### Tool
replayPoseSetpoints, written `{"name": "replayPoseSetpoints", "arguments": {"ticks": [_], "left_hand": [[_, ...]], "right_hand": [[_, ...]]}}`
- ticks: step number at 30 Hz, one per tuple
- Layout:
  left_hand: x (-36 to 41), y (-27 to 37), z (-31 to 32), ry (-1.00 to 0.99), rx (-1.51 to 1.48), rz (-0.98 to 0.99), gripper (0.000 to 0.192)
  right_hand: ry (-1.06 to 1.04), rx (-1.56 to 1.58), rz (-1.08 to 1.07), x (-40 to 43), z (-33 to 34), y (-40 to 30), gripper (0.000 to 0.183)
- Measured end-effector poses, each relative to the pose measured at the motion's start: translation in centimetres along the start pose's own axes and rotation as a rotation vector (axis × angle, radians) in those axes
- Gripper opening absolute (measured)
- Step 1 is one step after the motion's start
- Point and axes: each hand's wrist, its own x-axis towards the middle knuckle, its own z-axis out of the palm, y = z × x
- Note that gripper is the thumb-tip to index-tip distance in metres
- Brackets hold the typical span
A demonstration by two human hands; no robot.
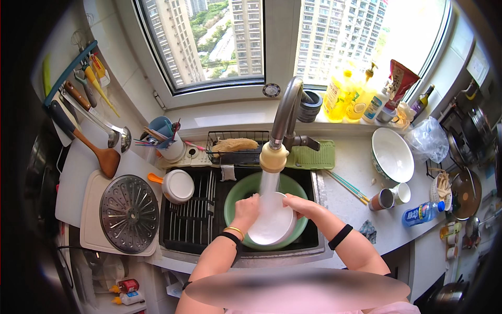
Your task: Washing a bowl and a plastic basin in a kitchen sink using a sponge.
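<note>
A white bowl (272,223) is tilted under the running tap, above a green basin (232,214) in the sink. My left hand (248,212) is at the bowl's upper left; spray and the hand itself hide its fingertips, so its grip is unclear. On the upper right, my right hand (300,205) grips the rim with the thumb on top. Water streams from the cream-coloured head of the curved metal faucet (273,157) onto the bowl.
Left of the basin, a black drying rack (188,223) holds an upturned white pot (178,186) with an orange handle. A perforated steel steamer plate (131,214) lies farther left. On the right counter stand a large white bowl (393,154), cups and a blue-labelled bottle (421,214). Chopsticks (348,187) lie nearby.
</note>
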Motion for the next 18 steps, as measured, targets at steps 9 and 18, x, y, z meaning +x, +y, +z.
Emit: {"name": "replayPoseSetpoints", "arguments": {"ticks": [9, 18], "left_hand": [[0.8, -0.5, -2.3, 0.043, -0.222, 0.058, 0.025], [-5.8, 1.5, 4.0, -0.343, -2.091, -0.754, 0.044]], "right_hand": [[0.181, 0.098, -0.247, 2.1, 0.9, 2.2, 0.051], [0.542, 0.286, -0.687, 3.8, 3.3, 3.0, 0.054]]}}
